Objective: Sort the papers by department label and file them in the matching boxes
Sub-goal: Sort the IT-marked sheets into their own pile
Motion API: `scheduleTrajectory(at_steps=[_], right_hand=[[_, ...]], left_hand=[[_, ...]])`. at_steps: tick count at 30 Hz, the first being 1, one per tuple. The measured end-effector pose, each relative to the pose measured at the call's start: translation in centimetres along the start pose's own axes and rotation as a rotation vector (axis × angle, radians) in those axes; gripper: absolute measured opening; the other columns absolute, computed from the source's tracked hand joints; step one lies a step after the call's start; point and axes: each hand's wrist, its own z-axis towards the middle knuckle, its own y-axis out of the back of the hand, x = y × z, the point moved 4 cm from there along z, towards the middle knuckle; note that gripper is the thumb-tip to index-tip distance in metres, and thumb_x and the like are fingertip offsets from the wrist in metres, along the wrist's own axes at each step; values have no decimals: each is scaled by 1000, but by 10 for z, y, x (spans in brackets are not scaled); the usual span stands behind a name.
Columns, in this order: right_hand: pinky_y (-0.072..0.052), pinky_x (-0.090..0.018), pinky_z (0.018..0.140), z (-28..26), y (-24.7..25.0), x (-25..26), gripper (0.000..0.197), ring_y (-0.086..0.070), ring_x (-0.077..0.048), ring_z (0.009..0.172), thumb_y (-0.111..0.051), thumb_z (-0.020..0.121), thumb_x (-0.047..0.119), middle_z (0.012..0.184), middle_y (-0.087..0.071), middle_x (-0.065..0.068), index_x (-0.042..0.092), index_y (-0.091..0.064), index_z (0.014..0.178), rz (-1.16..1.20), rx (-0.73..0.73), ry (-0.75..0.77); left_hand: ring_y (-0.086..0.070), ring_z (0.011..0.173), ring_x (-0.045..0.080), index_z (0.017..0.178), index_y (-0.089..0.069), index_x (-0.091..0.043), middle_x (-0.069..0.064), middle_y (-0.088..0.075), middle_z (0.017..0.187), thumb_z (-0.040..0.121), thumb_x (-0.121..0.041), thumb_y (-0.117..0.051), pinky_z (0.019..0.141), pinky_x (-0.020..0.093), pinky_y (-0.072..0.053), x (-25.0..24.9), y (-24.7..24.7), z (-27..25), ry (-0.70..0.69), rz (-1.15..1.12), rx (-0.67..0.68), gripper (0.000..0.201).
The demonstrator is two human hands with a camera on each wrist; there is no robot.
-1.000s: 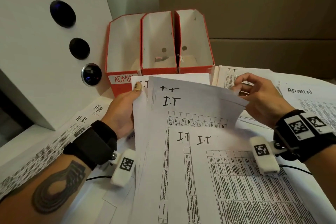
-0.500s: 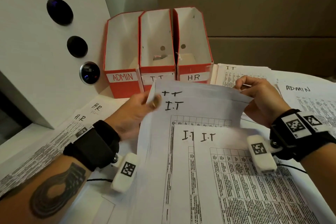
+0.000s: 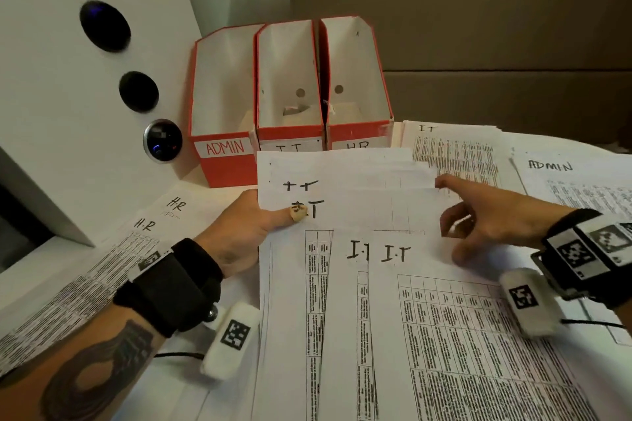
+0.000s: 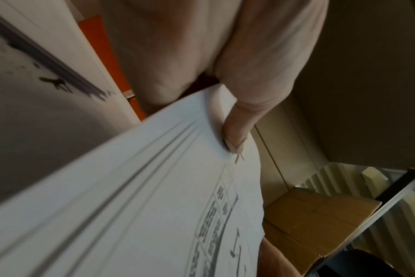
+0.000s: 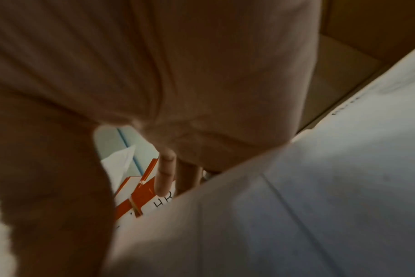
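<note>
A fanned stack of I.T papers (image 3: 359,208) lies in front of me. My left hand (image 3: 260,219) pinches its upper left edge, thumb on top over the written label. In the left wrist view the thumb (image 4: 235,135) presses on the stack (image 4: 154,196). My right hand (image 3: 478,219) hovers at the stack's right edge, index finger stretched toward the sheets' edge and holding nothing. Three red boxes stand behind the stack: ADMIN (image 3: 225,147), I.T (image 3: 290,133), HR (image 3: 359,131). The right wrist view shows straight fingers (image 5: 163,178) above the HR box (image 5: 145,202).
H.R sheets (image 3: 143,225) lie at the left beside a white panel (image 3: 68,113) with round dark lenses. Another I.T pile (image 3: 451,147) and ADMIN sheets (image 3: 554,167) lie at the back right. A brown cardboard wall (image 3: 478,27) stands behind.
My right hand has let go of the stack's upper right corner and opened. The lifted sheets have dropped flatter, and my left thumb has slid onto the top sheet.
</note>
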Motion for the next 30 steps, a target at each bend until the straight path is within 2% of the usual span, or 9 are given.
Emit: scheduleTrajectory(at_steps=[4,11,14,16,20,22,24,27,30], right_hand=[[-64,-44,75,4,1,9,77,-73,-21,72,-95,55,-11,102,-76,-14,25,-63,115,132,-182,65],[-58,-32,76,10,3,36,74,-72,-14,77,-100,54,12,118,-71,-2,19,-65,118,266,-511,175],[-56,-41,90,1,12,41,86,-67,-18,103,-98,60,41,131,-60,7,22,-55,132,216,-769,152],[-52,-45,101,-4,14,37,95,-63,-21,116,-96,58,55,136,-62,3,20,-53,135,404,-736,151],[-60,-43,89,-12,-10,60,72,-75,-29,106,-85,71,15,116,-77,-13,4,-55,136,825,-316,333],[-61,-47,91,-18,-10,86,58,-75,-33,106,-77,73,4,114,-77,-17,3,-58,129,797,-403,454],[-60,-48,94,-25,1,111,43,-76,-29,104,-76,79,2,115,-77,-13,7,-62,118,779,-592,546],[-61,-50,93,-37,19,137,25,-75,-28,106,-71,90,1,115,-76,-9,6,-64,113,739,-777,683],[-58,-56,97,-37,19,139,40,-69,-32,116,-64,90,13,127,-70,-13,0,-58,128,708,-738,735]], left_hand=[[-70,123,33,138,-64,-9,13,-73,133,91,-15,-68,102,49,-59,-2,-15,-4,22,-18,74,48],[-75,111,16,124,-73,-14,0,-80,118,78,0,-86,98,34,-61,-7,-29,-7,-116,294,41,50],[-76,110,19,122,-74,-14,0,-80,117,70,-20,-91,101,46,-60,-25,-12,-6,-203,322,-94,55],[-75,113,22,125,-72,-9,3,-79,119,70,-19,-91,103,50,-58,-46,-2,-7,-286,269,-174,58],[-75,109,9,127,-64,1,-5,-81,110,75,-7,-86,99,29,-59,-102,2,-13,-499,122,-268,57],[-76,112,18,134,-62,6,4,-80,115,77,-7,-89,98,33,-60,-129,-8,-17,-602,80,-277,64],[-76,109,20,118,-74,-6,-2,-81,108,84,-5,-85,97,36,-60,-154,-18,-23,-695,115,-272,36],[-74,90,-3,93,-68,-25,-27,-75,81,91,-24,-76,84,19,-58,-183,-29,-36,-785,257,-312,9],[-77,79,11,99,-74,-20,-15,-76,83,85,-40,-78,68,34,-65,-172,-16,-28,-689,185,-425,26]])
